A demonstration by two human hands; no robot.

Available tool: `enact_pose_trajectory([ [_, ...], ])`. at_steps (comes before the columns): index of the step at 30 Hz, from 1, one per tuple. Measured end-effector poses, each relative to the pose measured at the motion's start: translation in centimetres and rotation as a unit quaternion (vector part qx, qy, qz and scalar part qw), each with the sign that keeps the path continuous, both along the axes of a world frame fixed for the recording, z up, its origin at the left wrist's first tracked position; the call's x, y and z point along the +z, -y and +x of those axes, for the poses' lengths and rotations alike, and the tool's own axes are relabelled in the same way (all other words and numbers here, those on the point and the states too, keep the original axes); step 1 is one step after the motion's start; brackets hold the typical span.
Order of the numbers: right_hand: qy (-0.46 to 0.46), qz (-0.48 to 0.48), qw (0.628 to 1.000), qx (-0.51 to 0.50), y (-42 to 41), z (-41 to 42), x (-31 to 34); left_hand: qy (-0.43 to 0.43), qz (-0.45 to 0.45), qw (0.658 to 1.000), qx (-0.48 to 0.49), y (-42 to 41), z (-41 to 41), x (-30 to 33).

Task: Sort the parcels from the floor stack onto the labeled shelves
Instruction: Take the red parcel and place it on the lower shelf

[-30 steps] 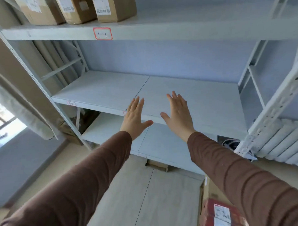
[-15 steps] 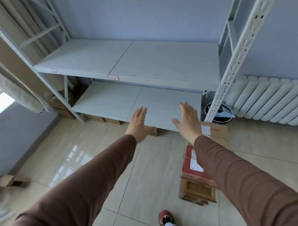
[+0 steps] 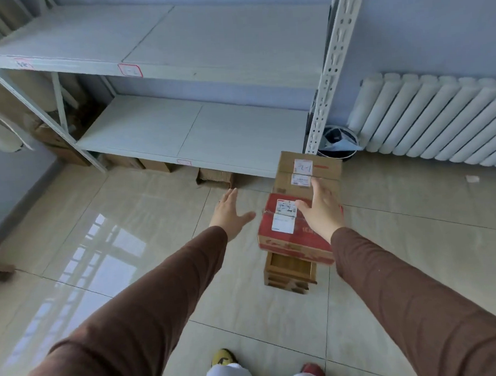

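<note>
Red parcel under right hand, left hand beside

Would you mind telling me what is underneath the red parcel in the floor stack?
The red parcel sits on a stack of plain brown boxes. Only their near end shows; how many there are, and their labels, are covered.

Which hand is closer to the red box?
Right. The right hand is spread open over the top of the red box; contact can't be told. The left hand is open too, out to the box's left over bare floor.
</note>
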State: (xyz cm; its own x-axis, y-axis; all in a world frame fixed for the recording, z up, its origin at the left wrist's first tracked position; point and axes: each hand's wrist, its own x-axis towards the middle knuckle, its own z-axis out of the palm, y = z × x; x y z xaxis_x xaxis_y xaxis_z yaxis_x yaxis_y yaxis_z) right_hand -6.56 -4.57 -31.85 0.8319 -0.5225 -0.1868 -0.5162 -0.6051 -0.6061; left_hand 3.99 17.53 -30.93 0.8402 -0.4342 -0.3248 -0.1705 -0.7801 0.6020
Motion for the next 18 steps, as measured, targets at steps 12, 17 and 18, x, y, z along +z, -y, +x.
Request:
enact_pose_trajectory([
  [12,-0.060,0.034,0.995,-0.074,6.9,-4.6,-16.2,-0.076,0.007,0.995,0.063,6.9,-3.0,-15.1],
  [17,-0.073,0.086,0.984,-0.136,8.1,-4.5,-20.0,-0.104,-0.024,0.991,0.079,7.9,-2.0,-18.2],
  [18,-0.078,0.090,0.983,-0.141,8.2,-4.5,-20.5,-0.114,-0.031,0.990,0.077,8.0,-1.7,-18.9],
])
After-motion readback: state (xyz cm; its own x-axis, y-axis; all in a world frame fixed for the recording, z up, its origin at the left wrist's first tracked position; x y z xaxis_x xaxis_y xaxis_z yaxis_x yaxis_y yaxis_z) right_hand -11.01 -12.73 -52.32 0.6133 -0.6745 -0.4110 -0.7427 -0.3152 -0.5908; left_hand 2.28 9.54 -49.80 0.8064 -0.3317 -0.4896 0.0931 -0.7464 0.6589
